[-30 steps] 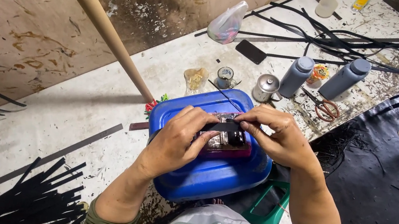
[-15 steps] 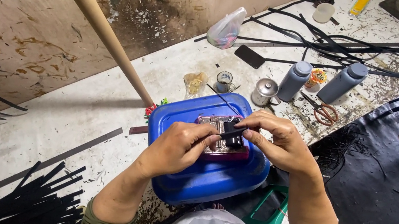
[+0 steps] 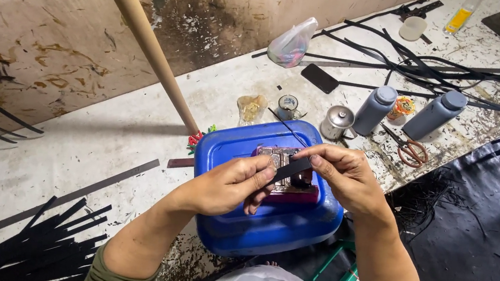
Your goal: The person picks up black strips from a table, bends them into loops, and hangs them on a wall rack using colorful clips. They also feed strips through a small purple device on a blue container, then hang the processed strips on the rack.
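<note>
A: Black strip (image 3: 292,168)?
B: One, pinched at each end by left hand (image 3: 229,185) and right hand (image 3: 346,180), both curled, over the blue container (image 3: 265,224).
A: Around it?
B: Two grey bottles (image 3: 374,109), one pair of scissors (image 3: 411,150), possibly two small tins; tabletop (image 3: 106,136) cluttered.

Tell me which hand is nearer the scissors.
Right. The right hand sits just left of the scissors; the left hand is farther off, beyond the black strip both hands pinch.

A rough craft workshop: a stained, paint-flecked white table (image 3: 106,136) strewn with black strips (image 3: 31,241), orange-handled scissors (image 3: 411,151) and grey plastic bottles (image 3: 374,109).
</note>
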